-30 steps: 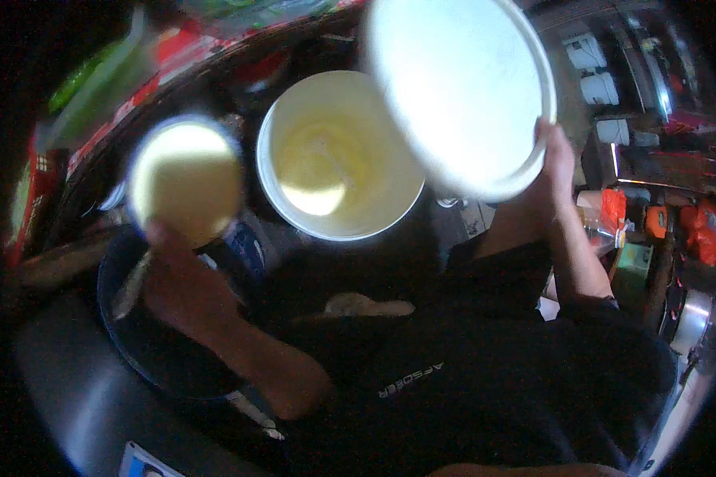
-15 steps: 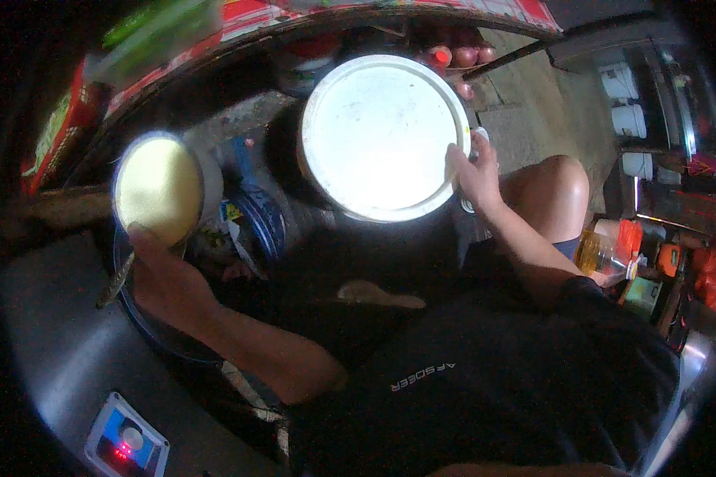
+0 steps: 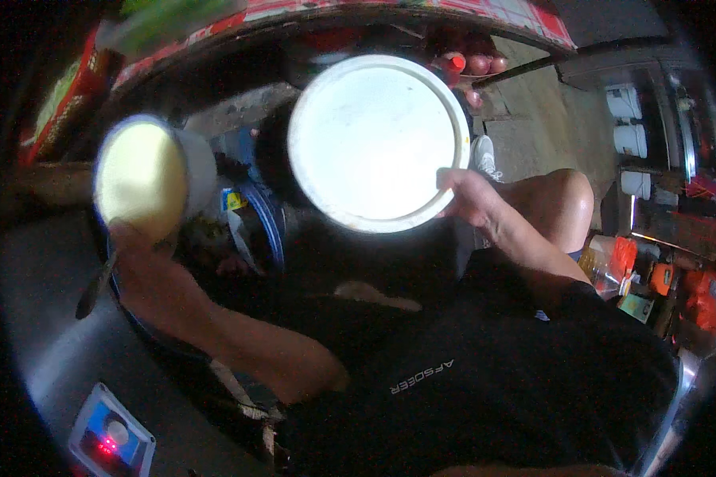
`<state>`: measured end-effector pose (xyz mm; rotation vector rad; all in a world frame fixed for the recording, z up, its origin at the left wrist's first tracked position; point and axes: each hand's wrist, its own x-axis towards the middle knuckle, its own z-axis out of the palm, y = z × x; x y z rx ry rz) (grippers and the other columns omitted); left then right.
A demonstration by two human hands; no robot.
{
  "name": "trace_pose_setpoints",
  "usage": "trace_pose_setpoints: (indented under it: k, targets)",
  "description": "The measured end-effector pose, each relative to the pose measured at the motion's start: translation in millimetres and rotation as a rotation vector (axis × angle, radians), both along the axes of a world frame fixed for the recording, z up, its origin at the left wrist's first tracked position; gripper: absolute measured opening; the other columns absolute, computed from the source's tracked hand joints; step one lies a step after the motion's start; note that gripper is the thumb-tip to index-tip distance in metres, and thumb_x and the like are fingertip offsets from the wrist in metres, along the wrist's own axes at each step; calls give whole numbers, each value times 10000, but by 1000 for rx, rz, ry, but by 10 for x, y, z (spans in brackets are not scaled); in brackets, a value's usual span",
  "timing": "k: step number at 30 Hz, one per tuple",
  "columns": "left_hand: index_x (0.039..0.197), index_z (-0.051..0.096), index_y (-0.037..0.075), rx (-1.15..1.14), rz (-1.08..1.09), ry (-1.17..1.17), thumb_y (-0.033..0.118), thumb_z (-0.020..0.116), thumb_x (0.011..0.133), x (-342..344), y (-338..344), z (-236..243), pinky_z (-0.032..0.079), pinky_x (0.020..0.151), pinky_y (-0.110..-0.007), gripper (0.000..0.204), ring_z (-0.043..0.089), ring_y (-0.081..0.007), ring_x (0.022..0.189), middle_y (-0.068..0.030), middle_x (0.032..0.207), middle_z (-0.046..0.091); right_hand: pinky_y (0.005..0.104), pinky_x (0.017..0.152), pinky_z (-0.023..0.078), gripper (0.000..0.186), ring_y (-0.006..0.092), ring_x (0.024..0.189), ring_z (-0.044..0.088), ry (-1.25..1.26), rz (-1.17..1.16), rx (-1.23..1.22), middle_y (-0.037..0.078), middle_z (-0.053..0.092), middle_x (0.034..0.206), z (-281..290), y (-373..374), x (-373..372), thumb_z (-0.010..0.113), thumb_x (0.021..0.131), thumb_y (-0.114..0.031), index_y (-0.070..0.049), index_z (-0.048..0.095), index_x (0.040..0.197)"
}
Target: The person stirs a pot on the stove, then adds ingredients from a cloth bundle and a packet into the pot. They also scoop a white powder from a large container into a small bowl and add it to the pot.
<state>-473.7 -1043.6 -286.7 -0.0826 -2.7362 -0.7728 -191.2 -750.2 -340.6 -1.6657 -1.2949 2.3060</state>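
Observation:
My right hand (image 3: 476,200) grips the lower right edge of a large round white lid (image 3: 374,147), thumb over its raised rim. The lid is brightly lit, and whether a bucket is under it is hidden. On the left, my left hand (image 3: 131,242) is closed on the near rim of a whitish tub (image 3: 200,171), tilted so its pale yellow face shows; I cannot tell if that is its contents or its inside. A dark handle (image 3: 95,290) sticks out below my left hand, apparently held with the tub.
A blue-rimmed basin (image 3: 274,226) sits between tub and lid, with dark contents. Onions (image 3: 477,65) lie at the back. On the right are an oil bottle (image 3: 601,262) and white buckets (image 3: 630,139). A panel with a knob (image 3: 116,432) is at lower left.
My left hand has shifted a little left with the tub. My right hand sits slightly lower on the lid's edge, and a white shoe now shows more beside it.

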Motion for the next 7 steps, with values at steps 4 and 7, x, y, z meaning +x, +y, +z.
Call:
trace_pose_setpoints:
  k: [4,7]
  targets:
    - [1355,535,31,-397,-73,190,202,387,1053,-105,-363,-72,522,937,-475,377,672,-374,1048,-256,1190,659,360,542,604,418,239,708,684,24,194,65,127,651,866,-3,74,-601,605,776,-137,66,559,1139]
    - [1377,528,72,-300,8,165,226,407,1051,-90,-455,-50,535,934,-425,380,688,-322,1046,-256,1215,648,395,560,616,472,278,770,693,52,306,18,168,637,950,-36,336,-1279,588,772,-145,62,509,1189]
